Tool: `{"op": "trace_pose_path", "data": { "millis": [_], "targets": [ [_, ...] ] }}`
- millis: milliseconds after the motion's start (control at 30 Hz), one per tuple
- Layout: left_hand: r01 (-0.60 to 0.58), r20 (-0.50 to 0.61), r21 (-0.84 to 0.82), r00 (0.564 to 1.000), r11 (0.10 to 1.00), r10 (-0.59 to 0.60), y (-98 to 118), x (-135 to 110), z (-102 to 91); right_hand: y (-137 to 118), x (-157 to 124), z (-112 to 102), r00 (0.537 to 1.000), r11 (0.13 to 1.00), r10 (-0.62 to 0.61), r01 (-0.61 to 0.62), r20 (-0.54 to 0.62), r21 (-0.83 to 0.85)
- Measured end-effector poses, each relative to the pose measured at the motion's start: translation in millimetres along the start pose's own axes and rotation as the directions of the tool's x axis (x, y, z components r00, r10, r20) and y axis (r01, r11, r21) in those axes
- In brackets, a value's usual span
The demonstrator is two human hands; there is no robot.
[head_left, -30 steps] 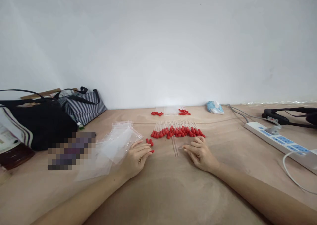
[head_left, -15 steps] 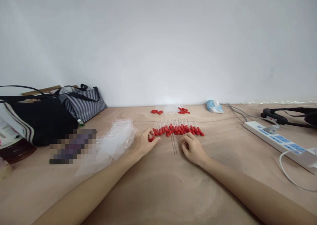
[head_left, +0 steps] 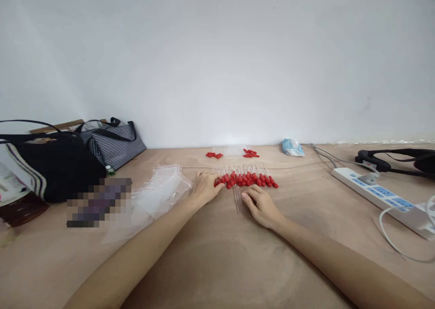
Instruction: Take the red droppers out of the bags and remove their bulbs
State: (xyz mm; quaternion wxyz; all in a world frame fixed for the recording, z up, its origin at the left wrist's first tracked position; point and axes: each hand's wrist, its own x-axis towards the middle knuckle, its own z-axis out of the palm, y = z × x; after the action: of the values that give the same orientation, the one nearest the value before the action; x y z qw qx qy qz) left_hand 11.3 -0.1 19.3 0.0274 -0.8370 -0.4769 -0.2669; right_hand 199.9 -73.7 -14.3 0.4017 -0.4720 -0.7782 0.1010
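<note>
Thin clear tubes with red bulbs at one end, like droppers, lie in a row; the red bulbs (head_left: 249, 178) bunch along its near side. My left hand (head_left: 205, 186) is at the row's left end, fingers curled over a red-bulbed dropper, with the thumb beside it. The fingers partly hide that dropper. Several clear tubes (head_left: 238, 201) reach toward me from the middle of the row. Just right of them rests my right hand (head_left: 261, 205), its fingers loosely bent and the thumb a little apart. I see nothing held in it.
Clear plastic bags (head_left: 152, 195) lie left of my left hand. Behind the row are a clear packet (head_left: 234, 151) and more red-bulbed pieces (head_left: 250, 153). A power strip (head_left: 377, 195) with cables stands right; a striped bag (head_left: 117, 141) and black bag (head_left: 64, 164) stand left.
My left hand has shifted right, further over the row's left end. The right thumb and fingers have loosened from a thin tube, and more clear tubes now lie beside that hand.
</note>
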Motion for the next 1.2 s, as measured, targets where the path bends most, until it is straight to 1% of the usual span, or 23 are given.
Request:
{"op": "trace_pose_path", "data": {
  "millis": [67, 133, 167, 233, 267, 300, 333, 433, 500, 567, 667, 767, 833, 900, 967, 1067, 1200],
  "targets": [
    [0.004, -0.019, -0.022, 1.0, 1.0, -0.005, -1.6, -2.7, -2.9, 2.2, -0.4, 0.1, 1.0, 1.0, 0.0, 0.0, -0.014, 0.003],
    [-0.003, -0.109, -0.096, 0.994, 0.995, -0.007, -4.8, -12.0, -9.5, 4.8, -1.1, 0.7, 0.999, 1.0, -0.006, 0.006, -0.035, -0.002],
    [-0.028, -0.177, -0.145, 0.984, 0.989, 0.002, -6.8, -18.9, -13.5, 5.9, -1.5, 1.2, 0.999, 1.0, -0.013, 0.013, -0.045, -0.01],
    [-0.127, -0.308, -0.242, 0.95, 0.962, 0.048, -10.7, -35.6, -21.0, 7.3, -2.3, 1.8, 0.997, 0.999, -0.039, 0.037, -0.066, -0.033],
    [-0.18, -0.34, -0.278, 0.937, 0.943, 0.079, -12.2, -44.4, -23.8, 7.2, -2.7, 1.8, 0.995, 0.997, -0.06, 0.056, -0.076, -0.052],
    [-0.217, -0.34, -0.312, 0.934, 0.925, 0.104, -13.2, -52.8, -25.7, 6.7, -2.9, 1.4, 0.993, 0.994, -0.084, 0.078, -0.083, -0.078],
    [-0.241, -0.314, -0.352, 0.941, 0.904, 0.128, -13.5, -60.2, -26.8, 5.7, -3.0, 0.7, 0.99, 0.989, -0.113, 0.104, -0.085, -0.11],
    [-0.273, -0.179, -0.475, 0.961, 0.836, 0.212, -10.2, -73.5, -26.3, 1.3, -3.1, -2.5, 0.973, 0.952, -0.227, 0.212, -0.043, -0.222],
    [-0.306, -0.135, -0.517, 0.951, 0.799, 0.277, -5.6, -74.6, -24.5, -1.1, -3.0, -4.3, 0.949, 0.913, -0.315, 0.308, 0.019, -0.267],
    [-0.349, -0.142, -0.525, 0.935, 0.776, 0.325, -0.7, -72.3, -23.0, -2.4, -3.0, -5.2, 0.922, 0.882, -0.384, 0.385, 0.059, -0.273],
    [-0.381, -0.129, -0.489, 0.921, 0.784, 0.367, 4.9, -68.8, -21.8, -4.4, -4.0, -4.9, 0.908, 0.874, -0.417, 0.414, 0.045, -0.256],
    [-0.406, -0.101, -0.356, 0.912, 0.842, 0.397, 7.2, -68.5, -20.3, -8.6, -5.8, -3.5, 0.9, 0.868, -0.436, 0.427, 0.025, -0.255],
    [-0.459, -0.099, -0.252, 0.888, 0.852, 0.449, 7.0, -69.4, -18.1, -11.7, -6.8, -2.5, 0.883, 0.849, -0.469, 0.457, 0.019, -0.266],
    [-0.506, -0.117, -0.19, 0.862, 0.841, 0.493, 5.9, -70.4, -15.5, -14.0, -7.3, -1.6, 0.862, 0.825, -0.507, 0.491, 0.015, -0.279],
    [-0.532, -0.149, -0.168, 0.846, 0.83, 0.512, 5.1, -71.6, -13.8, -15.1, -7.5, -1.3, 0.844, 0.809, -0.536, 0.516, 0.008, -0.282],
    [-0.56, -0.177, -0.167, 0.827, 0.812, 0.534, 5.5, -73.7, -14.4, -15.2, -7.9, -1.8, 0.836, 0.807, -0.549, 0.528, -0.008, -0.264],
    [-0.565, -0.182, -0.188, 0.824, 0.803, 0.537, 8.2, -76.4, -18.3, -14.1, -9.0, -2.2, 0.837, 0.812, -0.547, 0.53, -0.004, -0.243]
  ]
}}
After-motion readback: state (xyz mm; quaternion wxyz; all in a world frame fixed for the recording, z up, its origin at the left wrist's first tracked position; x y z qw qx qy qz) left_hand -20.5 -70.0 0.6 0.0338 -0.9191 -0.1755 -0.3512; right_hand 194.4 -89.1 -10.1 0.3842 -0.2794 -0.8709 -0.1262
